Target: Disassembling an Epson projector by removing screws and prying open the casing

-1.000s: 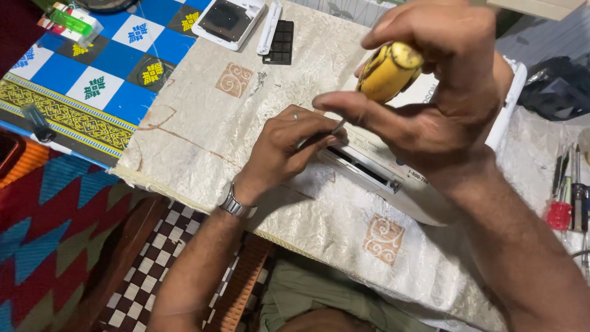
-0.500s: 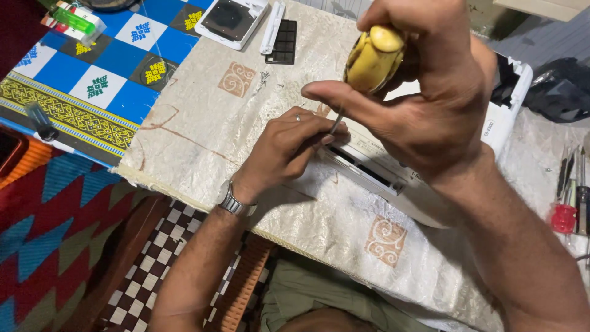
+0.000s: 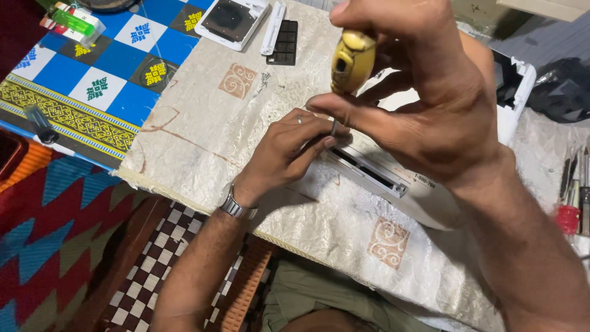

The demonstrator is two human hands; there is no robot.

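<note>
Head view: yellow tool (image 3: 351,61) in right hand (image 3: 424,104).

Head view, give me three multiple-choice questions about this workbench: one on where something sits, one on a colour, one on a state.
1. Where does the left hand rest?
A. on the white device
B. on the blue checked cloth
C. on the red tool handle

2. What colour is the tool handle in the right hand?
A. green
B. yellow
C. black

3. How is that handle held?
A. lying loose on the table
B. raised above the table in a closed grip
C. tucked under the wristwatch

Answers: 1 A, fingers lie on the device's edge; 2 B, the handle is plainly yellow; 3 B, fingers wrap it above the table.
</note>
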